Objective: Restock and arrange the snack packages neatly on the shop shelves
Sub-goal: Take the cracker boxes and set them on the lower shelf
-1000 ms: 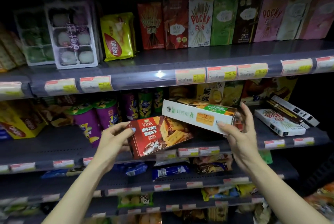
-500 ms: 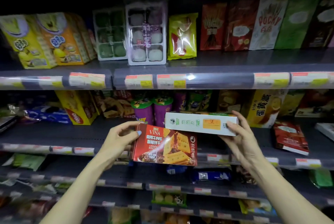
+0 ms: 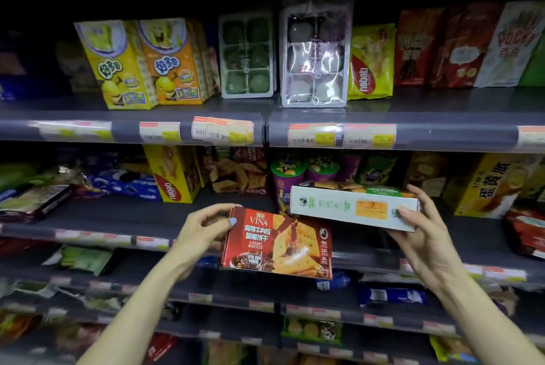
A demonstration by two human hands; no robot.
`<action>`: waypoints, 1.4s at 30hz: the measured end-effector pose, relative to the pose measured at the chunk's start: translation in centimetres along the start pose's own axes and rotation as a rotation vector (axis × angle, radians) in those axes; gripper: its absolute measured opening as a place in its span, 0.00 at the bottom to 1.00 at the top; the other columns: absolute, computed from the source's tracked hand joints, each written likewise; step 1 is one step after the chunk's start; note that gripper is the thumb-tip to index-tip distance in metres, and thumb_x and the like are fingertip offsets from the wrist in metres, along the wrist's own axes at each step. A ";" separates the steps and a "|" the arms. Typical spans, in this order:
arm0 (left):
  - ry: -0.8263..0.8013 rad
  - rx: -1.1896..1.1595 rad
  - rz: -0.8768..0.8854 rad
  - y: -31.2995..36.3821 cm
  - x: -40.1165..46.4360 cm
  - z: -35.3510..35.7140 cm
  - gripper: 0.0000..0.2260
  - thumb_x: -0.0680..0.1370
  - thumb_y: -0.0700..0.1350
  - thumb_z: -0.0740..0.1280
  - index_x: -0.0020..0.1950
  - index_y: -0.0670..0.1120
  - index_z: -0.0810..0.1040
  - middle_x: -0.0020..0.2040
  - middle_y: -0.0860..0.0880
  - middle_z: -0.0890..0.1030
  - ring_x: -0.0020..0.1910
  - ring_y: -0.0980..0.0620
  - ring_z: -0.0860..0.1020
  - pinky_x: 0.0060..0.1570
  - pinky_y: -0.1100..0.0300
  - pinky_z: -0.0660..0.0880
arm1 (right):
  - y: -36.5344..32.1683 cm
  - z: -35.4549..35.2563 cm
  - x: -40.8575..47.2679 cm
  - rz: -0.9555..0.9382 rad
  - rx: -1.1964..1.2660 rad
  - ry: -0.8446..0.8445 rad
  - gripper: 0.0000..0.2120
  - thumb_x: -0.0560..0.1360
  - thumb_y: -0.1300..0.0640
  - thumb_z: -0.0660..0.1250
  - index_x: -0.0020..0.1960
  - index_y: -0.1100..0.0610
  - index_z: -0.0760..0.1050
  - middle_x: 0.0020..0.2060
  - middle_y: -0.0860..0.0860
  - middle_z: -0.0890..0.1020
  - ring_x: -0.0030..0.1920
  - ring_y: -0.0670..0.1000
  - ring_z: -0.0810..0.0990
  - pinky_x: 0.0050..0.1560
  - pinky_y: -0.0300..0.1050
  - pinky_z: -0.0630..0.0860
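My left hand (image 3: 206,227) grips the left edge of a red VINA crisp biscuit box (image 3: 277,243), its printed front facing me, held in front of the middle shelf (image 3: 118,217). My right hand (image 3: 421,232) holds the right end of a second biscuit box (image 3: 351,207), white side towards me, lying flat just above and to the right of the red box. Both boxes hang in the air before the shelf edge.
On the middle shelf stand a yellow nabati box (image 3: 174,173), cracker boxes (image 3: 239,170), purple cups (image 3: 287,176) and a yellow egg-pie box (image 3: 486,184). The top shelf (image 3: 413,134) carries cartoon boxes, mochi trays and Pocky boxes. Lower shelves hold loose packets.
The view has swung left along the shelves, bringing the cartoon boxes into sight. Both hands still hold their boxes; the white one has levelled out and the red one now faces me squarely.
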State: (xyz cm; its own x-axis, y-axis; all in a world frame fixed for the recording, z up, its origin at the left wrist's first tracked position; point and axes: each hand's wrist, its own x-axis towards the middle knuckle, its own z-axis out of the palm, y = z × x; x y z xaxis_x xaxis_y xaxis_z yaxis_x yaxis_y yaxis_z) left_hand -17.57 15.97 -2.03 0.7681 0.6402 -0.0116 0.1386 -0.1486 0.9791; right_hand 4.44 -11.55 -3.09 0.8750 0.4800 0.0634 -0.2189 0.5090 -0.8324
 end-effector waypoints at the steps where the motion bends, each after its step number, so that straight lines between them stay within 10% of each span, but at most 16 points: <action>1: -0.004 -0.001 -0.002 -0.3 0.1 -0.2 0.09 0.78 0.41 0.66 0.56 0.51 0.81 0.47 0.45 0.85 0.44 0.49 0.84 0.38 0.54 0.80 | 0.0 0.0 -0.2 -0.002 0.002 0.006 0.19 0.74 0.69 0.60 0.58 0.50 0.72 0.54 0.54 0.78 0.51 0.53 0.81 0.41 0.42 0.82; 8: -0.030 -0.044 -0.001 -1.4 0.4 -2.5 0.10 0.75 0.46 0.71 0.56 0.50 0.81 0.48 0.44 0.85 0.44 0.48 0.84 0.39 0.53 0.79 | 0.1 0.1 -2.0 -0.002 -0.024 -0.024 0.23 0.66 0.67 0.63 0.59 0.52 0.72 0.58 0.57 0.76 0.54 0.56 0.79 0.45 0.44 0.82; 16: -0.128 -0.123 -0.010 -2.4 -0.3 -5.3 0.39 0.49 0.66 0.79 0.56 0.49 0.81 0.49 0.43 0.85 0.45 0.45 0.84 0.40 0.52 0.80 | 1.7 2.1 -3.1 0.029 -0.026 -0.103 0.23 0.63 0.72 0.62 0.53 0.51 0.73 0.55 0.55 0.77 0.55 0.58 0.78 0.44 0.46 0.82; 24: -0.150 -0.130 -0.035 -2.7 -1.4 -7.4 0.23 0.59 0.56 0.73 0.52 0.52 0.83 0.50 0.42 0.85 0.45 0.45 0.82 0.40 0.53 0.77 | 4.2 6.1 -3.1 0.103 -0.019 -0.194 0.29 0.58 0.75 0.68 0.53 0.52 0.73 0.52 0.55 0.78 0.50 0.55 0.81 0.39 0.46 0.82; 33: -0.054 -0.152 -0.052 -4.8 -2.7 -13.0 0.34 0.50 0.64 0.80 0.53 0.51 0.84 0.51 0.41 0.84 0.46 0.44 0.83 0.42 0.52 0.79 | 7.9 10.8 -3.3 0.199 0.093 -0.227 0.06 0.70 0.59 0.63 0.46 0.53 0.71 0.48 0.54 0.82 0.46 0.52 0.83 0.38 0.50 0.81; 42: 0.079 -0.186 -0.077 -6.3 -3.7 -16.3 0.28 0.54 0.54 0.76 0.53 0.47 0.82 0.50 0.43 0.85 0.45 0.46 0.83 0.39 0.57 0.79 | 11.3 15.0 -2.1 0.285 0.079 -0.261 0.23 0.67 0.64 0.64 0.59 0.47 0.72 0.49 0.52 0.84 0.45 0.55 0.84 0.37 0.54 0.82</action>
State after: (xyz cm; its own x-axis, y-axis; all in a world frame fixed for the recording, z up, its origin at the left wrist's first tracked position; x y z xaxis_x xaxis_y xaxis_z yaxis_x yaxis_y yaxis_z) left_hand -31.44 26.82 -4.87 0.7075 0.7023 -0.0788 0.0713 0.0400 0.9967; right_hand -6.33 3.92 -4.42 0.6373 0.7705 -0.0174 -0.4786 0.3780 -0.7925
